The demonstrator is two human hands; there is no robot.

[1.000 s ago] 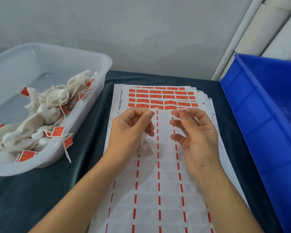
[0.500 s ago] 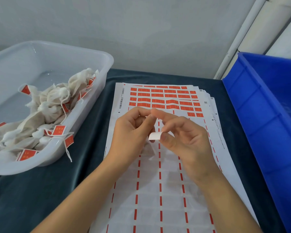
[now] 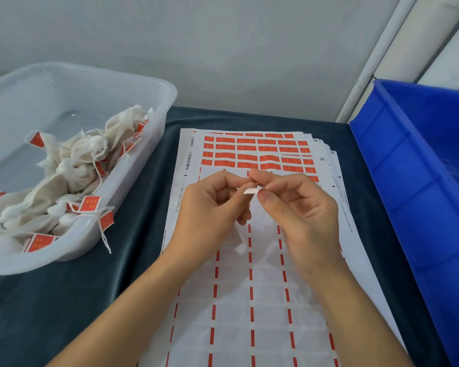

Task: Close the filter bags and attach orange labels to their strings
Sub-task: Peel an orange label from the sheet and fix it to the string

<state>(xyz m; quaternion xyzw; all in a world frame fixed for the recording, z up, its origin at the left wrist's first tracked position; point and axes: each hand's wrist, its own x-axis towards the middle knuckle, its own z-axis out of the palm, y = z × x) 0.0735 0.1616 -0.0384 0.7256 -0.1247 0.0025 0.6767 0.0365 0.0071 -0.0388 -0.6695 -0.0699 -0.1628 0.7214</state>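
Note:
My left hand (image 3: 212, 210) and my right hand (image 3: 300, 210) meet above the label sheet (image 3: 252, 295). Between their fingertips sits a small label (image 3: 250, 191), its white back toward me; my right thumb and forefinger pinch it. My left hand grips the string against it, and a small white filter bag (image 3: 239, 241) hangs below the left palm, mostly hidden. Rows of orange labels (image 3: 257, 152) remain at the sheet's far end.
A clear plastic tub (image 3: 133, 83) at the left holds several closed bags with orange labels (image 3: 90, 203) on strings. A blue bin (image 3: 419, 186) stands at the right. Dark cloth (image 3: 64, 300) covers the table. A grey wall is behind.
My hands, apart a second ago with the string stretched between them, have come together. My right hand now pinches a label at the left fingertips.

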